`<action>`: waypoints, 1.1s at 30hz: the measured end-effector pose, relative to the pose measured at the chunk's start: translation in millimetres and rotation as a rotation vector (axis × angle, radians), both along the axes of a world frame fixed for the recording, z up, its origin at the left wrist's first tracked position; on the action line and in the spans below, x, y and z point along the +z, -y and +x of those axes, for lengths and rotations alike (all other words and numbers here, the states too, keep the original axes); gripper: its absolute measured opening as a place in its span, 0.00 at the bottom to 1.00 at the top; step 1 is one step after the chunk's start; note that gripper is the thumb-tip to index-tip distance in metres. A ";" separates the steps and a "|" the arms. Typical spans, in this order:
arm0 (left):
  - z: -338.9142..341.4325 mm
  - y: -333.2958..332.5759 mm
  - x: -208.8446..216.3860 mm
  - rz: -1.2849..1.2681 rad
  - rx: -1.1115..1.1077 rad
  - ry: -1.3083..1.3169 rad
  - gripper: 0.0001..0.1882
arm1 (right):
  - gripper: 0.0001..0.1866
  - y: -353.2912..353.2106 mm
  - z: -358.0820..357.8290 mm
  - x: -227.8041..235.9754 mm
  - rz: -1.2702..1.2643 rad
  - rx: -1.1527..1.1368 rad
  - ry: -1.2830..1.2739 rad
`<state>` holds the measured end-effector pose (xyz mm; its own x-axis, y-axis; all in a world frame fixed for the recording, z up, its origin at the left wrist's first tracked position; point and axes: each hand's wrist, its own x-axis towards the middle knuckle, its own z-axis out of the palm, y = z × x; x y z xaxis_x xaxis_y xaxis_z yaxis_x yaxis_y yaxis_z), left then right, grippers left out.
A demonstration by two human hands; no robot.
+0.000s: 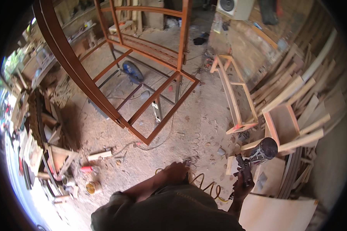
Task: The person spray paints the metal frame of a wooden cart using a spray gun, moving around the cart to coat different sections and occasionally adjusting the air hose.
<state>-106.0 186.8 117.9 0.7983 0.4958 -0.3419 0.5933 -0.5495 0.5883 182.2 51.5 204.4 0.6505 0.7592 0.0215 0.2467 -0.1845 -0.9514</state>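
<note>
My right hand (pixel 243 186) grips a spray gun (pixel 243 164), raised at the lower right. A dark, paint-stained cup (pixel 266 149) sits on the gun. From the gun's lower end a yellow coiled air hose (pixel 216 194) loops left to my left hand (pixel 176 172). That hand is closed in front of my body, around the hose; a small metallic piece shows at its fingertips, too small to name. Ahead stands a large reddish-brown wooden frame (pixel 153 98) with slats, its near corner apart from both hands.
A metal stand with a blue wheel (pixel 132 71) is under the frame. At right are a pale wooden frame (pixel 237 96) and piled boards (pixel 289 88). Scrap wood (pixel 61 161), a can (pixel 91 187) and a red-handled tool (pixel 87 169) lie left. A coiled hose (pixel 197 138) crosses the floor.
</note>
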 end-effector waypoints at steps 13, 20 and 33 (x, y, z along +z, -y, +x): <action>163.3 -190.8 -4.7 -0.099 -0.105 -0.206 0.23 | 0.10 -228.2 147.7 46.7 0.035 0.080 0.028; 247.4 -303.8 -23.0 -0.083 0.085 -0.243 0.23 | 0.10 -396.0 252.2 31.6 0.179 0.335 0.100; 367.5 -479.9 16.2 -0.082 0.672 0.006 0.21 | 0.18 -720.1 341.4 53.9 0.209 0.804 -0.090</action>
